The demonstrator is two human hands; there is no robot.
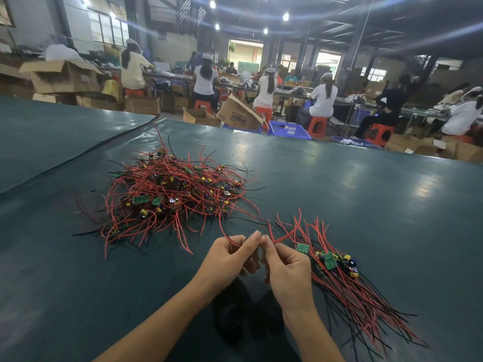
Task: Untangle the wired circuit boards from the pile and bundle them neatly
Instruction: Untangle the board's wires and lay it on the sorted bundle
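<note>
Left hand (pixel 226 254), right hand (pixel 287 271): thin wire (pixel 282 238)

Dark green glossy table (pixel 339 205), seam running on its left. Beyond far edge: seated people in white caps (pixel 324 97), backs turned, on red plastic stools (pixel 316 125). Open brown cardboard box (pixel 65 77) far left, another tipped brown carton (pixel 239 114) w/ blue slotted plastic crate (pixel 288 129) just beside. Round ceiling lamps (pixel 286 17) lit.

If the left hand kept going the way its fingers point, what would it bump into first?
Probably the right hand: the left hand's fingers point up and right, almost touching its fingertips, though depth is unclear.
</note>
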